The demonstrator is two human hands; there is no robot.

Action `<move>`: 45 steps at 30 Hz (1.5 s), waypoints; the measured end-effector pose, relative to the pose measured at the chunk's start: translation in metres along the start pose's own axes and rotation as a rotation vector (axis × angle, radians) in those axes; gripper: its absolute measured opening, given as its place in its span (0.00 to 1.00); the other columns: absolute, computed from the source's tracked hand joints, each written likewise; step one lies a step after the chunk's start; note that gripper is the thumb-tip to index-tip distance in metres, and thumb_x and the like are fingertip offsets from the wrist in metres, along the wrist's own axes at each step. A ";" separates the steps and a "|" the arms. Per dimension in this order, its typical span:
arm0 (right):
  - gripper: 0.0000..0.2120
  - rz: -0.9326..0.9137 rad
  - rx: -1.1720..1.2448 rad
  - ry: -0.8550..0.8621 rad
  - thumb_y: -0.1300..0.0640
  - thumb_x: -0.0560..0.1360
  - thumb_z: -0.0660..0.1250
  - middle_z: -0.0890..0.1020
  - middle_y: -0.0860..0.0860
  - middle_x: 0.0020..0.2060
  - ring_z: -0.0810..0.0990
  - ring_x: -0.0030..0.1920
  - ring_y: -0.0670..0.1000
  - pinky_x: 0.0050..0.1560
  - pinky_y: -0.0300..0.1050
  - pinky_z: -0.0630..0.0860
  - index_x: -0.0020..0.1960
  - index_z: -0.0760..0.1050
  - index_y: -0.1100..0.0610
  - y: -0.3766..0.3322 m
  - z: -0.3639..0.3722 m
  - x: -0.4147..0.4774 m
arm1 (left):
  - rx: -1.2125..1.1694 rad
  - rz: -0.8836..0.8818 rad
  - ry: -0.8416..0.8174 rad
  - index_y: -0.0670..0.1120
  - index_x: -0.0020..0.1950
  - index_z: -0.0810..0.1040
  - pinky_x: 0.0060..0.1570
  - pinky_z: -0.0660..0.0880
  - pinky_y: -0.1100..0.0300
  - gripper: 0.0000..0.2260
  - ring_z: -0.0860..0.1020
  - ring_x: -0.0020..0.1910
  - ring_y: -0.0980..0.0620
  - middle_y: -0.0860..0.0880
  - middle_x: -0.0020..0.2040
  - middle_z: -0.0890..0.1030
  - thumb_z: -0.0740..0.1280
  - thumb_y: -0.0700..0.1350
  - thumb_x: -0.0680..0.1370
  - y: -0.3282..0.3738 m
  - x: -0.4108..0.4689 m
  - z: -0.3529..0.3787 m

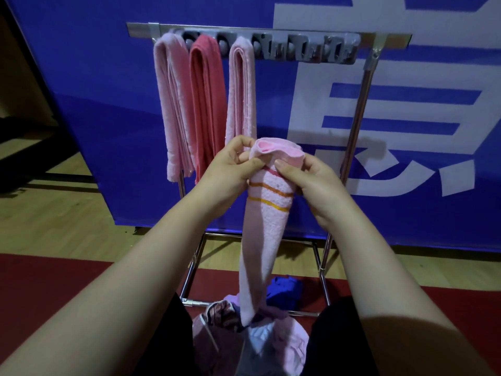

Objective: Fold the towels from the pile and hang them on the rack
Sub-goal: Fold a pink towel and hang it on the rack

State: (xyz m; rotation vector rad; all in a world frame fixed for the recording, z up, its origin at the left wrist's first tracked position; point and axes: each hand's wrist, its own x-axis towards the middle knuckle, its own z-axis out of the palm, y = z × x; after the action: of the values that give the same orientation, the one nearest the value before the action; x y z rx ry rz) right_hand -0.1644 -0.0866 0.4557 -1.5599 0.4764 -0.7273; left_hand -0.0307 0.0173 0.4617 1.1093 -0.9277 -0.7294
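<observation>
Blue banner point(108, 77) with white lettering, pale wooden floor point(54, 213), red mat point(54, 280)

Pile point(252, 340) cut off at bottom edge

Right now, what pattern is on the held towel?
The held towel is pale pink with red, orange and yellow stripes; head view.

Folded pink striped towel point(267, 226) hangs above the pile point(271, 340), before rack point(355, 126) bearing three towels point(207, 104).
</observation>
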 end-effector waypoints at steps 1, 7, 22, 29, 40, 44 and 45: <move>0.15 0.011 -0.010 -0.018 0.53 0.74 0.71 0.85 0.50 0.52 0.83 0.54 0.51 0.58 0.51 0.79 0.60 0.79 0.53 0.000 0.001 0.000 | -0.021 0.001 -0.013 0.42 0.57 0.71 0.49 0.77 0.51 0.08 0.78 0.49 0.43 0.40 0.47 0.80 0.63 0.33 0.80 0.000 0.000 -0.001; 0.10 0.002 0.015 0.045 0.55 0.74 0.72 0.86 0.52 0.47 0.84 0.51 0.53 0.57 0.54 0.80 0.54 0.82 0.56 -0.003 0.002 -0.007 | 0.001 -0.010 -0.024 0.41 0.61 0.71 0.52 0.77 0.47 0.11 0.80 0.49 0.43 0.41 0.48 0.81 0.63 0.34 0.80 -0.002 -0.003 -0.007; 0.09 -0.029 0.265 0.068 0.56 0.75 0.71 0.85 0.57 0.49 0.84 0.52 0.56 0.53 0.52 0.80 0.52 0.81 0.60 -0.032 0.024 -0.002 | 0.048 -0.227 -0.121 0.43 0.63 0.78 0.59 0.77 0.49 0.20 0.81 0.58 0.45 0.45 0.58 0.83 0.74 0.46 0.73 -0.069 -0.036 -0.011; 0.07 -0.025 0.330 0.078 0.58 0.77 0.68 0.86 0.57 0.48 0.85 0.50 0.55 0.50 0.51 0.82 0.52 0.80 0.60 -0.046 0.021 -0.005 | 0.153 -0.383 -0.110 0.47 0.55 0.82 0.60 0.77 0.50 0.25 0.82 0.55 0.51 0.50 0.54 0.85 0.80 0.52 0.61 -0.125 -0.062 -0.010; 0.06 -0.010 0.386 0.460 0.56 0.78 0.68 0.86 0.55 0.47 0.86 0.47 0.53 0.50 0.52 0.82 0.51 0.79 0.58 -0.036 -0.014 0.005 | 0.267 -0.412 -0.067 0.44 0.53 0.82 0.54 0.79 0.50 0.17 0.83 0.49 0.49 0.46 0.50 0.86 0.80 0.45 0.67 -0.137 -0.066 -0.037; 0.04 0.183 0.363 0.712 0.54 0.78 0.68 0.85 0.52 0.46 0.85 0.43 0.48 0.42 0.43 0.82 0.45 0.75 0.53 -0.010 -0.041 0.004 | 0.208 -0.387 -0.027 0.41 0.53 0.82 0.47 0.77 0.54 0.21 0.82 0.46 0.47 0.40 0.50 0.85 0.80 0.52 0.66 -0.126 -0.057 -0.054; 0.04 0.228 0.393 0.738 0.56 0.78 0.68 0.84 0.54 0.46 0.85 0.43 0.48 0.41 0.42 0.82 0.45 0.75 0.54 -0.001 -0.045 0.004 | 0.185 -0.384 -0.018 0.40 0.52 0.82 0.45 0.77 0.55 0.20 0.82 0.45 0.47 0.40 0.49 0.85 0.78 0.52 0.68 -0.122 -0.055 -0.055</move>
State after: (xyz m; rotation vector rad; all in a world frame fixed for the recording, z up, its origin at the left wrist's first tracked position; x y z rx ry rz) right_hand -0.1931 -0.1218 0.4580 -0.8183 0.9681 -1.1349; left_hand -0.0107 0.0511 0.3225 1.4694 -0.8168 -0.9801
